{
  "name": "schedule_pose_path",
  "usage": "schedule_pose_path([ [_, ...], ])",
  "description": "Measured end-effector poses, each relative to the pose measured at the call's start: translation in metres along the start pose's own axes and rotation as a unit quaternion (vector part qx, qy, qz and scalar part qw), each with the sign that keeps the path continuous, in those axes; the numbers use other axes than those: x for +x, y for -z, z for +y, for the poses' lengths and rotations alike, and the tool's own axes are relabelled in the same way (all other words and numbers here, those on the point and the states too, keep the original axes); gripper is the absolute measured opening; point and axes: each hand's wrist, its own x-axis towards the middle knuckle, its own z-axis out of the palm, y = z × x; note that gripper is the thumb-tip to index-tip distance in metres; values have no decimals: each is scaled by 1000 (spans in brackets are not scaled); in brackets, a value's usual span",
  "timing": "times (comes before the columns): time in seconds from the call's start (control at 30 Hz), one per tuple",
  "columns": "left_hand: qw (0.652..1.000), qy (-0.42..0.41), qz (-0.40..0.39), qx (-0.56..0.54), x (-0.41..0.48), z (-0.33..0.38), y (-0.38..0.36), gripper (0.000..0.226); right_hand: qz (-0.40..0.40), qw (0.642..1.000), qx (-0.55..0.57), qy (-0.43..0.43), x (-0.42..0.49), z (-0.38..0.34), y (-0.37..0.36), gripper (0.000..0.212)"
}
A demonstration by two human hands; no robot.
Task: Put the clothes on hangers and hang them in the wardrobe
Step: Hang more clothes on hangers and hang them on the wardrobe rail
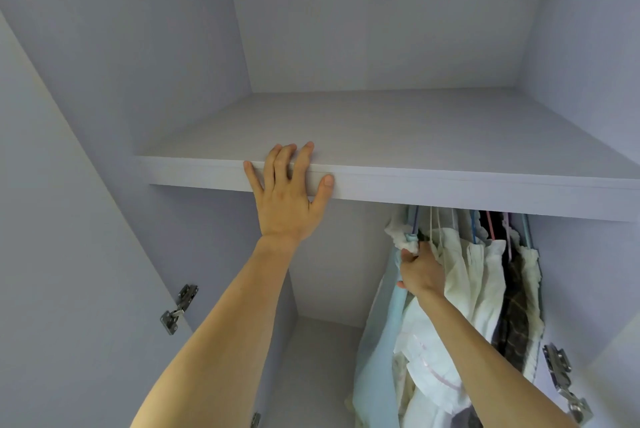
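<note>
1. Our left hand (287, 195) lies flat, fingers straight, over the front edge of the pale lilac wooden wardrobe shelf (450, 181).
2. Our right hand (420, 271) grips the top of a pale blue-and-white fabric garment (381, 341), fingers curled.
3. The garment hangs under the shelf, touching white gathered garments (481, 275) on thin coloured hangers (490, 225).
</note>
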Motion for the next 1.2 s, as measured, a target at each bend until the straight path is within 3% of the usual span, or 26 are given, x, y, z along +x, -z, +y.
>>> schedule_pose_path([
  [0.13,999,11,-33,-19,-3,4,11,61,-33,999,18,-25,-5,10,17,26],
  [0.27,993,31,-92,-61,-10,10,30,64,-38,998,-38,-19,-30,19,22,35],
  [0.37,987,43,-118,-102,-46,8,44,64,-24,999,-19,13,-74,25,16,40],
  [0.5,953,155,-249,-81,-164,-18,61,54,-80,994,19,75,-141,29,-2,32],
  [0.63,902,288,-321,-16,-301,-52,118,52,-161,962,9,219,-206,14,-32,15],
  [0.77,844,419,-328,70,-420,-73,220,57,-270,885,-20,378,-291,-1,-70,15],
  [0.9,776,545,-286,139,-531,-57,347,63,-380,795,-30,471,-401,2,-100,17],
  [1.07,655,693,-233,193,-671,35,490,73,-536,653,-57,532,-549,33,-96,25],
  [1.2,552,790,-162,212,-763,141,566,56,-627,520,-87,573,-658,63,-74,30],
])
